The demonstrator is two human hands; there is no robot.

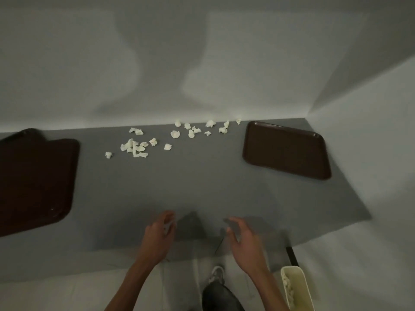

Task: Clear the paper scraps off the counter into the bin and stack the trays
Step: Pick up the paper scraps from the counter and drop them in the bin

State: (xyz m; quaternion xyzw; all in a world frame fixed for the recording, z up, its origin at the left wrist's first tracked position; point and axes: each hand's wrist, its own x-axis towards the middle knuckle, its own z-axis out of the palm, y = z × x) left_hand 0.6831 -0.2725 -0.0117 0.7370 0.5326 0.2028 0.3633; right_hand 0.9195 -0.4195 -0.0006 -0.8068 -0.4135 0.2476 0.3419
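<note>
The clearing step is in hand and only partly done: many paper scraps [134, 148] lie on the grey tabletop [202, 180], all on its far side near the wall [202, 63]. One loose clump sits left of centre and a thinner scatter trails right along the wall's foot towards the right tray [285, 149]. Both hands hover over the near edge, well apart from the scraps. The right hand [242, 236] is released, its fingers spread and slightly bent with nothing in them. The left hand [160, 231] has its fingers curled inward. A pale fleck shows at its fingertips that may be a pinched scrap, but motion blur leaves me unable to tell whether it holds anything. The cream bin [303, 295] stands on the floor below the tabletop's near right corner and already has crumpled paper inside. The brown right tray lies flat and bare at the far right. At the left edge the left tray [38, 176] lies flat too, with what looks like a second dark tray's corner showing behind it, so stacking is not finished. The next move calls for a long forward reach to the far scraps. Gathering the small, light pieces into a handful would work better than picking them up singly, and they then need carrying back and down to the bin on the right.
</note>
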